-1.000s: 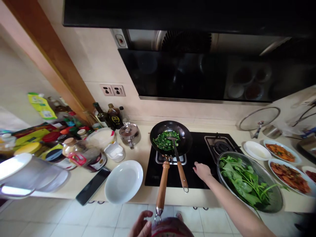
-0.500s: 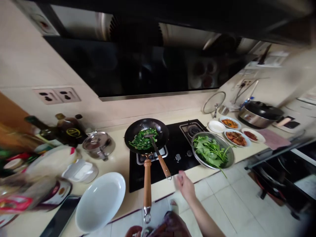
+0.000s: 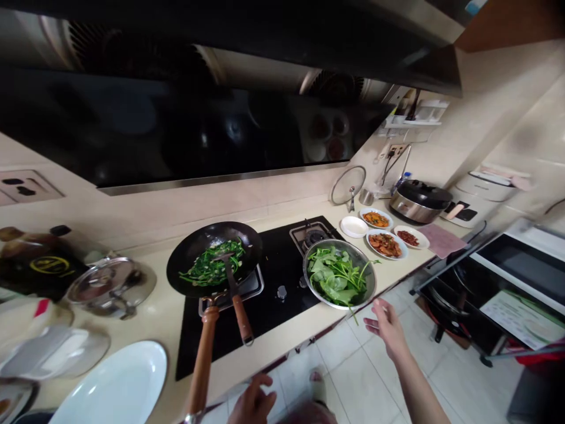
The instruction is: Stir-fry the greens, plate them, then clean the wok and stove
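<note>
My right hand [image 3: 387, 327] reaches out with fingers apart, holding nothing, close to the lower right rim of a steel bowl [image 3: 371, 288]. Fresh leafy greens [image 3: 338, 275] fill that bowl, a few stems hanging over its edge. Low in the view, my left hand [image 3: 253, 401] is empty, its fingers loosely bent and apart. To its left is the wooden handle of the wok [image 3: 176, 264], which sits on the left burner. Cooked greens [image 3: 216, 262] lie inside, and a spatula [image 3: 242, 318] rests in them, its wooden handle leaning over the wok's rim.
A white oval plate [image 3: 119, 383] and a lidded steel pot [image 3: 110, 285] stand at the left. Right of the cooktop [image 3: 282, 262] are several small dishes, including a plate of reddish food [image 3: 385, 245], and a lidded pan [image 3: 419, 203]. The range hood [image 3: 185, 135] hangs low above.
The view has turned to the right. My right hand has moved from near the spatula handle to beside the bowl of greens. More of my left hand now shows.
</note>
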The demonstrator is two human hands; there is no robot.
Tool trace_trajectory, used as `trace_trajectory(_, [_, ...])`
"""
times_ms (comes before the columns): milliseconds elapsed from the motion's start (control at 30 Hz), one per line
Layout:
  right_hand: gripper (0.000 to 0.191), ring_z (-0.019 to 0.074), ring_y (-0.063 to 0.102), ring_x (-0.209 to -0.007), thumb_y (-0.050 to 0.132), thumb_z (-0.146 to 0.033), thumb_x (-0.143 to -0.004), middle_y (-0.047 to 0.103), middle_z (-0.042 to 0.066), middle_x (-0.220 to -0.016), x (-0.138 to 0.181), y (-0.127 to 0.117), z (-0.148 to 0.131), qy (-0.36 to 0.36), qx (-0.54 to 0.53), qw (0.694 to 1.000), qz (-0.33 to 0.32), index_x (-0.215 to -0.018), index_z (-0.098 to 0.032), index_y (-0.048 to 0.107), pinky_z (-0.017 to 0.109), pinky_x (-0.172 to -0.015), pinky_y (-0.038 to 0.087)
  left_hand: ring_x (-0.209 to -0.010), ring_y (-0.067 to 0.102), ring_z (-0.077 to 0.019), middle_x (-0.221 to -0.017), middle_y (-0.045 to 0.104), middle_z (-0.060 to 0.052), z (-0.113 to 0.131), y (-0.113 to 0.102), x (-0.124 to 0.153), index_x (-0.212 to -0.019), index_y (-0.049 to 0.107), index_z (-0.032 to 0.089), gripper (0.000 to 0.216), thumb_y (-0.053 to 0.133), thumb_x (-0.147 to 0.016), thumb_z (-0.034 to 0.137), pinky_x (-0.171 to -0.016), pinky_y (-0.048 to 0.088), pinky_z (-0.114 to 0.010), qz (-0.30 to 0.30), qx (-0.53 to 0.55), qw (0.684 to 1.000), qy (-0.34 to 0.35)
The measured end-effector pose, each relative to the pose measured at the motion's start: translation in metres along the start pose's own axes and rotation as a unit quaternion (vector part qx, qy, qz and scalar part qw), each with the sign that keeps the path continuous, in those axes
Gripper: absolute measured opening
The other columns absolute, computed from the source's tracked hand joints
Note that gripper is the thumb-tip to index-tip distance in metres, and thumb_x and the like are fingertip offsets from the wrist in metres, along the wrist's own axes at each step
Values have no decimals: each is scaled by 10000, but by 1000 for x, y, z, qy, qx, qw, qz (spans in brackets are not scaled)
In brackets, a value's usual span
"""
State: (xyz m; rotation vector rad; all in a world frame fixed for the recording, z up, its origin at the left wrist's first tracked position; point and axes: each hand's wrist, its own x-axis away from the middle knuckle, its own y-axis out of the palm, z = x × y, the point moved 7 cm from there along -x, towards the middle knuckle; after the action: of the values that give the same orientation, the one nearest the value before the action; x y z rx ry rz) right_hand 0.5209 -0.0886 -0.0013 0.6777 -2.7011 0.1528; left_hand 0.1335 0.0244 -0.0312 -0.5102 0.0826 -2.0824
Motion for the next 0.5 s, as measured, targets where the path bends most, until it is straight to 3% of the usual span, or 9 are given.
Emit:
trace_trajectory(133, [763,183,682,-633,566,-632,-762,647,111,-1130,-71,7,-35,-18,143,984,-102,-1375,-247,325,337,-585,580,-490,454,-113,-548,473,77,54,81,-68,-945,526,210,434,623,-736,578,-488,366,-244,-38,6,998,47])
trace_trajectory(267, [643,233,675,-877,573,-551,-766,633,131,-1178,-137,12,-67,-164,260,943,-127,-1292,-193,479,363,-749,573,-630,550,-131,-798,536,19,97,135,-109,-1150,408,213,617,608,-728,616,-547,446,-262,-18,83,996,25])
trace_trajectory(367, [490,285,596,-1070,589,-459,-771,613,172,-1175,-154,22,-101,-316,297,898,-77,-1146,-144,607,431,-949,485,-613,551,-123,-808,511,34,122,147,-111,-1175,338,237,509,523,-828,561,-549,462,-265,39,92,993,62])
trace_trajectory(433, [375,305,514,-1186,543,-411,-830,577,187,-1237,-142,39,-122,-428,318,844,-59,-1075,-151,655,463,-1029,409,-600,530,-126,-776,492,43,137,142,-102,-1166,346,242,374,485,-887,448,-545,462,-265,109,33,987,111])
trace_trajectory(500, [302,284,485,-1225,465,-341,-900,583,152,-1259,-119,67,-131,-512,342,778,-127,-1056,-185,672,471,-1068,354,-683,554,-147,-851,525,3,158,139,-91,-1225,383,251,353,497,-895,299,-608,491,-288,155,-100,966,182])
